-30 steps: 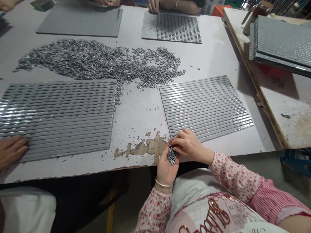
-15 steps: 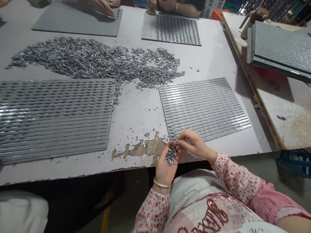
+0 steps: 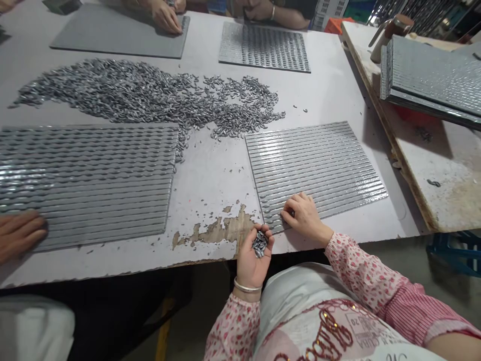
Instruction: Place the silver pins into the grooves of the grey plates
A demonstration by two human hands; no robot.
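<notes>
Cupped palm up at the table's front edge, my left hand (image 3: 254,258) holds a small heap of shiny grey pieces (image 3: 260,244). My right hand (image 3: 302,218) rests on the lower left part of a grey ridged board (image 3: 315,165), fingers curled down and pressed together; what they hold, if anything, is hidden. A short column of pieces (image 3: 267,208) lies along that board's left edge, beside my right fingertips. Behind the board, a large loose pile of the same pieces (image 3: 124,90) spreads over the white table (image 3: 210,175).
Another ridged board (image 3: 93,175) lies at left, with another person's hand (image 3: 22,233) on it. Across the table are two more boards (image 3: 120,30) (image 3: 265,47) and other people's hands (image 3: 165,15). Stacked boards (image 3: 432,75) stand on a side table (image 3: 454,175) at right.
My right hand has moved from beside my left fingertips onto the board. My left hand has drawn slightly down and left. Another person's hand has appeared on the left board.
</notes>
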